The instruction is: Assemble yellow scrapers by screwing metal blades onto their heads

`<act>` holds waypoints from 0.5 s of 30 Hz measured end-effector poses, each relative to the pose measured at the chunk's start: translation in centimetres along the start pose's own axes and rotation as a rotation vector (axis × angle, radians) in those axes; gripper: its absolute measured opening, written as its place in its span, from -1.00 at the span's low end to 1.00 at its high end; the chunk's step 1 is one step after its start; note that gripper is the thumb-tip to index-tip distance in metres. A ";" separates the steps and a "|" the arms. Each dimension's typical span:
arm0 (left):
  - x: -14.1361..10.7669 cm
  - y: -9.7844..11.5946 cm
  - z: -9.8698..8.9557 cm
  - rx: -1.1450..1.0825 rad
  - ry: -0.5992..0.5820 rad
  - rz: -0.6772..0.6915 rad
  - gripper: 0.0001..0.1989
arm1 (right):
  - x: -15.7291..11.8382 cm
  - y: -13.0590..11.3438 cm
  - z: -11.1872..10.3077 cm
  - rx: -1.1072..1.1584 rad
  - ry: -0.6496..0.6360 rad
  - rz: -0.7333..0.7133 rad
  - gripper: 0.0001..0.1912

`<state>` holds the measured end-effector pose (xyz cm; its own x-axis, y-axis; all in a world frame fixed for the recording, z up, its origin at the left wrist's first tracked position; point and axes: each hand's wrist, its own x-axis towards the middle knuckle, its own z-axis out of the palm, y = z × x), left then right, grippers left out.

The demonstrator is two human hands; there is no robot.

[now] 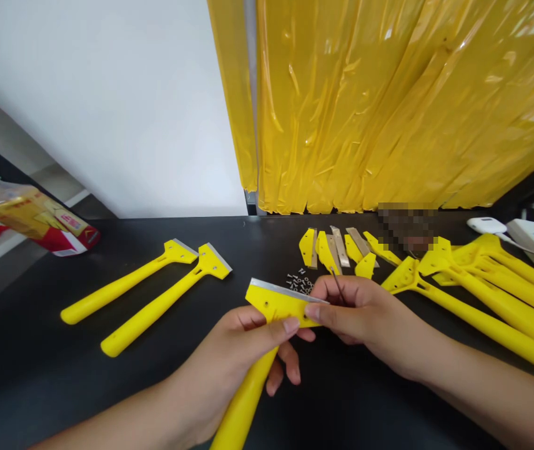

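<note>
Yellow plastic scraper [273, 304], blade edge up, sits clamped steady in the left hand [232, 369] near the front edge of the black bench [107, 387], while the right hand [365, 312] pinches a thin dark rod [338, 284], fingers together.

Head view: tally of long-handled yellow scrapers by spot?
Held scraper: 1
Left-side scrapers: 2
Right-side heap of scrapers: about 4, overlapping
Total: about 7
</note>
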<state>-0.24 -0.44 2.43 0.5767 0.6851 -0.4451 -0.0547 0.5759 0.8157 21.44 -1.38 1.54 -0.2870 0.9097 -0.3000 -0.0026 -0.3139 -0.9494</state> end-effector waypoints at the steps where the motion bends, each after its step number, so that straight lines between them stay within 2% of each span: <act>1: 0.0 -0.1 0.1 0.003 0.020 0.015 -0.73 | 0.1 0.0 0.1 0.001 0.006 -0.007 -0.59; 9: 0.4 -0.6 -0.3 0.000 0.042 0.015 -0.65 | 0.2 0.2 0.2 0.043 0.033 -0.031 -0.57; 15: 0.5 -0.6 -0.3 -0.003 0.048 0.015 -0.67 | 0.3 0.5 0.1 0.034 0.034 -0.064 -0.61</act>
<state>-0.17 -0.32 1.58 0.5357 0.7142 -0.4505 -0.0650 0.5668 0.8213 21.21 -1.26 1.01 -0.2524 0.9368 -0.2423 -0.0522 -0.2632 -0.9633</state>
